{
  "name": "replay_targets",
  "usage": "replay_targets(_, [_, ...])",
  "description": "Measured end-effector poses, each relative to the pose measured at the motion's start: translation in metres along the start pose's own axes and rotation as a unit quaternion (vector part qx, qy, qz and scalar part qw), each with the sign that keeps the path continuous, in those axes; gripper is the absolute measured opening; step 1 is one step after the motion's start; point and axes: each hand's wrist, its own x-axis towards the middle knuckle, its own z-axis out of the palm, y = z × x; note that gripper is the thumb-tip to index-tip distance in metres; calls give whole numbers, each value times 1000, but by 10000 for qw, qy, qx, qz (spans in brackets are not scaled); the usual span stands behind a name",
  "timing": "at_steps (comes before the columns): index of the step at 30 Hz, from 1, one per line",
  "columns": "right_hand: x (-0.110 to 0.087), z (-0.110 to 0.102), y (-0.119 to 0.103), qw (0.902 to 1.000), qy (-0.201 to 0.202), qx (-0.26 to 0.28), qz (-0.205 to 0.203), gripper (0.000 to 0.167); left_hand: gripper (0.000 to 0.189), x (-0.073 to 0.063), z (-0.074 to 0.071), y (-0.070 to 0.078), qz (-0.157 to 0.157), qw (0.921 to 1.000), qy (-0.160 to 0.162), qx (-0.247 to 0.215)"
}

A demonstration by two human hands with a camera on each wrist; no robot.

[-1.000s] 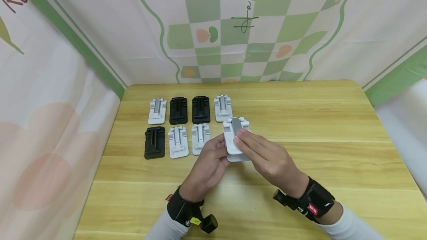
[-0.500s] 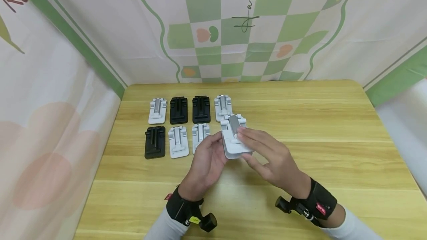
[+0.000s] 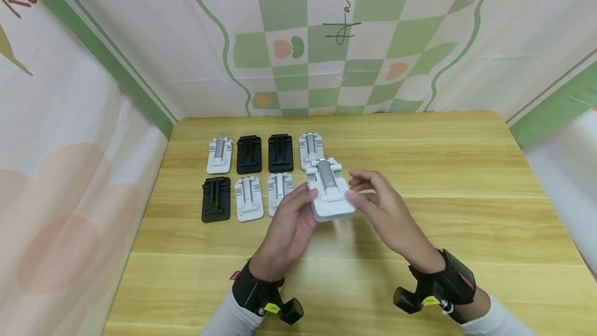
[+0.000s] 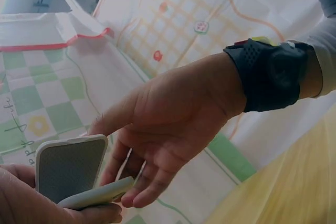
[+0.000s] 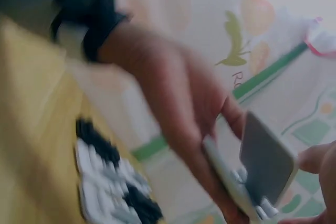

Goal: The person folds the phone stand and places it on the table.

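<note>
My left hand point(image 3: 290, 224) grips a white folding phone stand point(image 3: 332, 196) by its left side, thumb on top, and holds it above the table. The thumb of my right hand point(image 3: 394, 219) touches the stand's right edge. Its other fingers are bent loosely beside the stand, apart from it in the head view. In the left wrist view the stand's grey-padded plate point(image 4: 71, 169) stands apart from its base point(image 4: 100, 194), so it is partly unfolded. The right wrist view shows the same gap, with the padded plate point(image 5: 266, 158) facing the base.
Left of the hands, two rows of folded stands lie on the wooden table point(image 3: 443, 180). Three are black, such as the black stand point(image 3: 216, 199); several are white, such as the white stand point(image 3: 249, 198). A patterned cloth point(image 3: 326, 77) hangs behind the table.
The right hand's fingers have slid off the stand's top to its right side, leaving the thumb at the edge. The left thumb now shows on top. The stand has moved slightly left.
</note>
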Motion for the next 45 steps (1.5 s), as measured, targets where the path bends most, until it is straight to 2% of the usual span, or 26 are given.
replay_targets(3, [4,-2,0,9940,-621,628,653,54,54,0,0,1,-3,10000,26,68])
replay_targets(6, [9,-4,0,9772,-1085,1443,1120,59,54,0,-1,2,-32,9998,41,203])
replay_targets(9, [13,-6,0,9602,-1324,2022,1401,60,53,1,-1,2,-65,9986,68,521])
replay_targets(12, [14,-6,1,9537,-1408,2157,1552,58,53,1,-1,2,-109,9947,236,991])
replay_targets(15, [14,-7,2,9542,-1404,2114,1582,56,53,1,-1,2,-173,9910,493,1229])
replay_targets(19, [14,-9,3,9566,-1355,2035,1587,56,53,0,-3,2,-297,9901,691,1188])
replay_targets(29, [16,-7,6,9553,-1315,2095,1619,51,48,0,-3,1,-258,9913,708,1079])
replay_targets(37, [18,-2,14,9569,-1197,2083,1632,45,49,2,-5,-1,-335,9885,861,1193])
replay_targets(41, [19,1,20,9580,-1182,2031,1645,44,48,4,-8,-4,-307,9845,995,1412])
replay_targets(45, [21,3,29,9588,-1151,1965,1697,42,47,3,-11,-4,-191,9781,1366,1559])
